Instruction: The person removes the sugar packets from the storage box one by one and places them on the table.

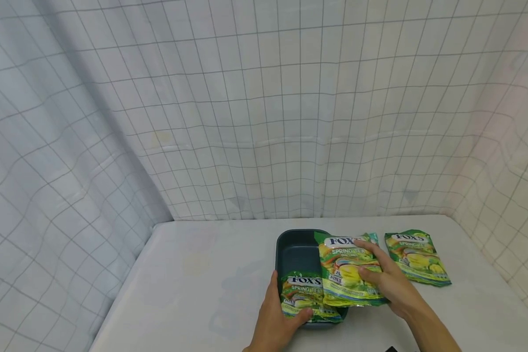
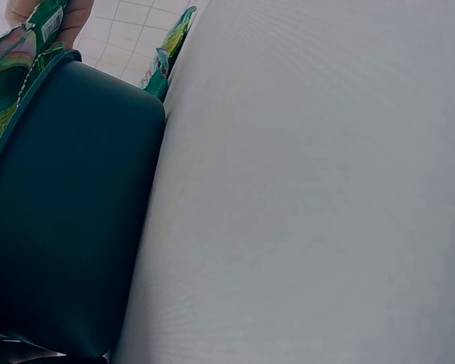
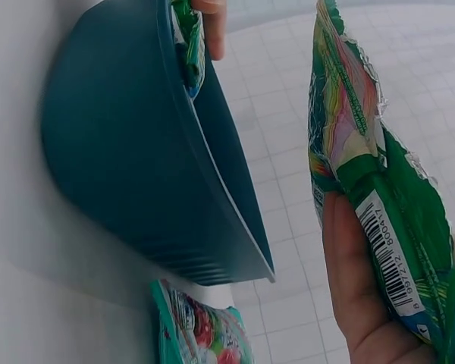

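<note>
A dark teal plastic tub (image 1: 297, 252) stands on the white table. Inside its near end lies a green and yellow candy packet (image 1: 301, 293) marked FOX'S Spring Tea. My left hand (image 1: 277, 318) grips the tub at its near left side, fingers along the outer wall and thumb over that packet. A second Spring Tea packet (image 1: 345, 274) is held by my right hand (image 1: 393, 281), above the tub's right side. Its barcode side faces the palm in the right wrist view. The right wrist view shows the left thumb (image 3: 214, 30) at the tub's rim.
Right of the tub lies another Spring Tea packet (image 1: 418, 259), flat on the table. A teal packet with red fruit (image 3: 208, 334) lies beside the tub, mostly hidden in the head view behind the held one. White gridded cloth (image 1: 264, 122) hangs behind the table (image 1: 193, 288).
</note>
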Demonstrator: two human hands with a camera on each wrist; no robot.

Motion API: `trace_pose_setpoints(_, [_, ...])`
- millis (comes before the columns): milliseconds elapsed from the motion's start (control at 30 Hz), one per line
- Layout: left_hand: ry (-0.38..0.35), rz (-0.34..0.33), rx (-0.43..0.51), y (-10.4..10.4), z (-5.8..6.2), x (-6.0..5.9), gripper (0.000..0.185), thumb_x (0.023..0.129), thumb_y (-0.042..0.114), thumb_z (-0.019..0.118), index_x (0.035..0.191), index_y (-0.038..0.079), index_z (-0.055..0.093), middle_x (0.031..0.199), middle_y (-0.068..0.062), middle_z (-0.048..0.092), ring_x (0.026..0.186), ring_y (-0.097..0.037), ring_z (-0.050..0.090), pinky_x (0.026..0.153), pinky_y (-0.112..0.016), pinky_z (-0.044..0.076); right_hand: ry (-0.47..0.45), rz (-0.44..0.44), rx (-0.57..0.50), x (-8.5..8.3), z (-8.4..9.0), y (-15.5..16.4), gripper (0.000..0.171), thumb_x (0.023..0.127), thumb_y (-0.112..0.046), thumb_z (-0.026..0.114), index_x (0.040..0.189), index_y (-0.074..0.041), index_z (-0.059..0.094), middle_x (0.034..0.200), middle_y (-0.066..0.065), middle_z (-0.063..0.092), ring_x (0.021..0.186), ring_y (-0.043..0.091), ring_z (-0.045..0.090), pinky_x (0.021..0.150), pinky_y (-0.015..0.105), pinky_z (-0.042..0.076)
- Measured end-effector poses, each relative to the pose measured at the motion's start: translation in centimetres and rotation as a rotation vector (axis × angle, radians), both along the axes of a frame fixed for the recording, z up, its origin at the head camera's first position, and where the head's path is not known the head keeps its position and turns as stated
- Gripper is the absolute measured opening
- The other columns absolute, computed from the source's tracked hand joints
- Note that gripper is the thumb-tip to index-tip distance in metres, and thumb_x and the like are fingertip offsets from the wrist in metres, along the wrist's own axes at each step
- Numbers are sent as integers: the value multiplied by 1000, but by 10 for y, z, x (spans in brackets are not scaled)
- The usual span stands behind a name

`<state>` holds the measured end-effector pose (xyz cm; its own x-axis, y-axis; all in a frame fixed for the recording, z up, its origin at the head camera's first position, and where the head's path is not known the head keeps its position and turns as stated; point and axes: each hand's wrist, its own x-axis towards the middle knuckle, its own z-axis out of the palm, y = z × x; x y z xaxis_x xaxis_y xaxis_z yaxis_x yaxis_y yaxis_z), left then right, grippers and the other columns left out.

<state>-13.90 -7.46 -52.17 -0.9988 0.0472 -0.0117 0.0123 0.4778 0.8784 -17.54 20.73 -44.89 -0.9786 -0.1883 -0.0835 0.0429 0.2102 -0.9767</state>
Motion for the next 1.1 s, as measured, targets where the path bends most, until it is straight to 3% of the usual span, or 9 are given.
trace_pose_setpoints(100, [3, 1, 1, 1, -1, -1, 121, 83, 63, 77, 162, 0, 10, 157, -24, 33, 137, -42, 43, 103, -64, 41, -36, -25, -31, 2, -1, 5, 65, 102, -11, 62, 159, -23, 34, 165, 18, 14, 143, 49, 30, 101, 62, 44])
trace_pose_setpoints(167, [10, 4, 1, 1, -1, -1, 121, 83, 62, 78, 162, 0, 11, 158, -24, 33, 138, -42, 43, 103, -64, 42, -67, -49, -54, 4, -2, 8, 65, 102, -9, 62, 159, -24, 34, 157, 22, 29, 125, 43, 53, 92, 50, 53])
trace_pose_setpoints(233, [12, 4, 9, 1, -2, -1, 120, 83, 60, 78, 162, 0, 10, 158, -24, 33, 138, -42, 43, 103, -64, 42, -92, -71, -84, 6, -4, 13, 66, 101, -7, 62, 159, -24, 35, 147, 23, 39, 104, 34, 65, 82, 42, 57])
trace_pose_setpoints(333, [11, 4, 17, 1, -2, -1, 120, 83, 59, 79, 162, 0, 10, 158, -24, 33, 138, -42, 43, 103, -64, 42, -101, -80, -88, 10, -8, 20, 69, 100, -8, 66, 159, -22, 34, 145, 23, 42, 99, 28, 66, 79, 39, 58])
trace_pose_setpoints(567, [-4, 3, 24, 0, -1, -1, 120, 83, 59, 79, 163, 1, 10, 159, -25, 31, 139, -45, 41, 102, -66, 41, -153, -82, -108, 22, -21, 36, 76, 97, -8, 70, 161, -20, 30, 148, 23, 40, 107, 27, 64, 85, 38, 57])
trace_pose_setpoints(767, [-15, 8, 21, 0, 0, -2, 119, 83, 59, 79, 163, 2, 10, 159, -24, 31, 139, -44, 42, 102, -67, 41, -198, -101, -63, 29, -29, 46, 77, 97, -8, 69, 161, -22, 30, 154, 23, 32, 112, 28, 60, 86, 36, 56])
trace_pose_setpoints(967, [-23, 14, 11, 0, 0, -1, 120, 83, 60, 78, 163, 3, 10, 159, -24, 31, 136, -45, 44, 100, -67, 43, -288, -134, -37, 35, -38, 50, 79, 96, -18, 73, 162, -23, 29, 159, 24, 25, 115, 30, 58, 88, 38, 56])
trace_pose_setpoints(1100, [-35, 17, 15, 0, 0, 0, 121, 82, 61, 79, 164, 4, 10, 159, -23, 32, 136, -43, 45, 101, -66, 43, -282, -151, 20, 38, -45, 52, 83, 93, -22, 77, 161, -20, 30, 163, 25, 14, 112, 29, 57, 85, 36, 56])
